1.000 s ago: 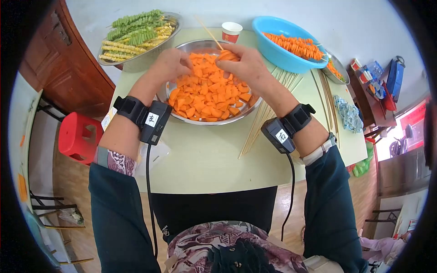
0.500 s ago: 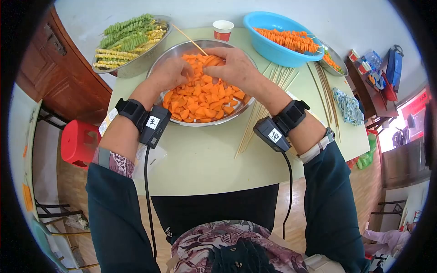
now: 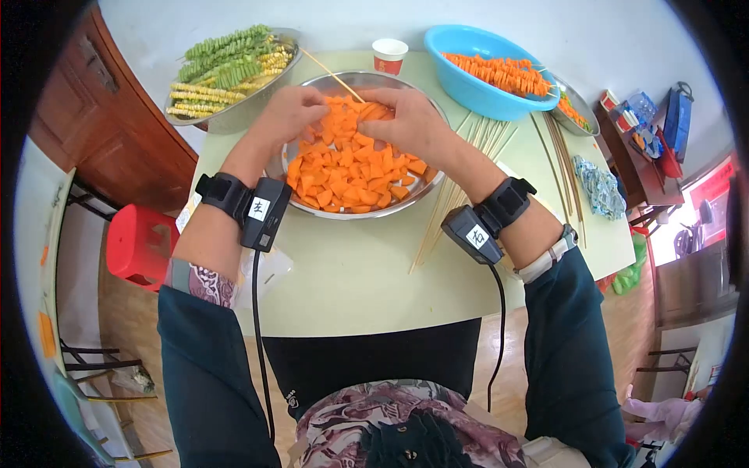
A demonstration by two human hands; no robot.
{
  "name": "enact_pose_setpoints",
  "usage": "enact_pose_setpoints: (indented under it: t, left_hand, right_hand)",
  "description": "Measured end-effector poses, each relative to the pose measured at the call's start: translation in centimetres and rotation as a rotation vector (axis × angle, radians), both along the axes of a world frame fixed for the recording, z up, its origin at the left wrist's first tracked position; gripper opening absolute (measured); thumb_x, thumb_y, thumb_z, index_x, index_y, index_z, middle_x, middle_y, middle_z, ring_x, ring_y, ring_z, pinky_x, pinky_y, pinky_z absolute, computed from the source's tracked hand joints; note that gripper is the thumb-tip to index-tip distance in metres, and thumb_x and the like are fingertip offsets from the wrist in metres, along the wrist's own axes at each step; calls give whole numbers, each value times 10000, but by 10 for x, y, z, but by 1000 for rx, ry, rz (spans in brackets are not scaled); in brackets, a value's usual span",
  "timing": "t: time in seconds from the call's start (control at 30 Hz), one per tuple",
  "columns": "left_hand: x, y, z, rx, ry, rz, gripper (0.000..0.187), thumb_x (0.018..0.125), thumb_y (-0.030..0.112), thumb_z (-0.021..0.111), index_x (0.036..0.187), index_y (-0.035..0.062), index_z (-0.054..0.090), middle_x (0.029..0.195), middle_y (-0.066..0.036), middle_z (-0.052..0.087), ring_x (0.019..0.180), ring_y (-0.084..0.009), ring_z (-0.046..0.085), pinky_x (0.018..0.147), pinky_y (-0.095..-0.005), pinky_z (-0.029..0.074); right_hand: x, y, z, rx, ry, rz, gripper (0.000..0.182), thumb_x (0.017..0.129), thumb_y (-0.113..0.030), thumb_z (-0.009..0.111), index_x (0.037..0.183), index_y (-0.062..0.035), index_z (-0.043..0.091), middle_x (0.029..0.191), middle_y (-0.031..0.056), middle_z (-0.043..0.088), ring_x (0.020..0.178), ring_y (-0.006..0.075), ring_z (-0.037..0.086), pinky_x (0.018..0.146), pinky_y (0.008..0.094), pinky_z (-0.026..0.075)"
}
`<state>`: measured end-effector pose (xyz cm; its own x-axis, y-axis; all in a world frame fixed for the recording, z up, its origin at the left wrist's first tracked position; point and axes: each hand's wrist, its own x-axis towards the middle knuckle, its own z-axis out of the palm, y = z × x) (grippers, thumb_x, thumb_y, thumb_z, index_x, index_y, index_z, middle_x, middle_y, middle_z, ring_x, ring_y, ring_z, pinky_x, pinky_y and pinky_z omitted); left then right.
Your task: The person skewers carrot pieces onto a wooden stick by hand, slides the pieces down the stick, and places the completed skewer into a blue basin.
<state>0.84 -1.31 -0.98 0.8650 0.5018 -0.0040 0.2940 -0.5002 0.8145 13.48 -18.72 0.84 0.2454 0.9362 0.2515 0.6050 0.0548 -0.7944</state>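
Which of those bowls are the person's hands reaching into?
The round middle bowl of orange pieces: left hand and right hand are both there. No hand is in the blue basin, leftmost bowl or rightmost bowl.

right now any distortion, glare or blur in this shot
Head view, edges: strong fisheye curve, black corners, the wooden door slanting at left; head view, far right: a patch washed out white; head view, centre: evenly lit, carrot pieces mostly distinct, no heavy blur.
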Motion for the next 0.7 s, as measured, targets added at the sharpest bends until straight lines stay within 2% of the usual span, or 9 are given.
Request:
enact_pose_setpoints:
  t: [0.07, 0.2, 0.3, 0.37, 0.5, 0.57, 0.63, 0.67, 0.7]
  left_hand:
    - [1, 1, -1, -154, -152, 41, 144, 811, 97, 588, 896, -18, 574, 765, -72, 600, 662, -133, 620, 498, -225, 490]
    - [-1, 5, -2, -168, -196, 35, 149, 812, 80, 589, 924, -15, 564, 825, -77, 599, 687, -152, 633, 537, -223, 506]
    - [-2, 3, 0, -280, -254, 34, 143, 812, 69, 596, 926, -11, 562, 840, -80, 606, 714, -169, 639, 582, -218, 517]
    - [-3, 4, 2, -453, -381, 72, 145, 823, 63, 593, 939, -12, 551, 868, -101, 612, 769, -188, 647, 617, -231, 535]
    - [-6, 11, 4, -531, -540, 135, 189, 833, 55, 583, 992, -26, 520, 914, -130, 608, 818, -218, 648, 645, -247, 547]
    - [-8, 13, 5, -597, -703, 225, 233, 840, 37, 563, 1043, -44, 482, 967, -154, 595, 867, -250, 640, 664, -260, 555]
    - [-8, 8, 9, -612, -730, 289, 234, 842, 27, 553, 1049, -50, 473, 985, -157, 589, 878, -257, 636, 667, -263, 557]
    - [-8, 7, 12, -638, -753, 352, 236, 845, 17, 543, 1054, -56, 464, 1002, -161, 582, 890, -263, 631, 669, -266, 559]
    - [-8, 8, 12, -632, -756, 352, 236, 845, 17, 543, 1054, -56, 464, 1002, -161, 582, 890, -263, 631, 669, -266, 559]
  right_hand:
    - [-1, -1, 2, 4, 18, 3, 417, 741, -111, 603, 1127, 40, 554, 799, 124, 634, 599, 136, 625, 516, 248, 509]
    - [-1, 0, -2, 2, 2, 0, 425, 739, -101, 594, 1141, 31, 548, 797, 140, 636, 602, 150, 625, 561, 264, 513]
    - [0, 0, -3, 9, 10, 12, 435, 733, -90, 588, 1153, 15, 544, 794, 152, 634, 600, 156, 625, 575, 272, 513]
    - [-1, -1, -2, 20, 7, 19, 441, 730, -83, 585, 1159, 6, 542, 792, 157, 632, 600, 158, 625, 576, 276, 512]
    - [-1, -1, -4, 44, -66, 33, 449, 720, -77, 588, 1162, -8, 544, 786, 162, 624, 595, 169, 626, 578, 283, 510]
    - [-2, -1, -4, 64, -68, 45, 456, 719, -79, 592, 1168, -11, 539, 792, 165, 623, 592, 172, 626, 575, 282, 509]
    - [-4, -2, -1, -16, -79, 35, 482, 719, -92, 606, 1188, -18, 518, 898, 186, 622, 706, 221, 636, 656, 302, 511]
    - [-2, 0, -5, -10, -80, 39, 482, 719, -92, 606, 1188, -18, 518, 898, 186, 622, 706, 221, 636, 656, 302, 511]
    - [-1, 2, -10, 81, -163, 64, 495, 719, -98, 612, 1197, -20, 508, 959, 190, 612, 779, 248, 624, 710, 316, 500]
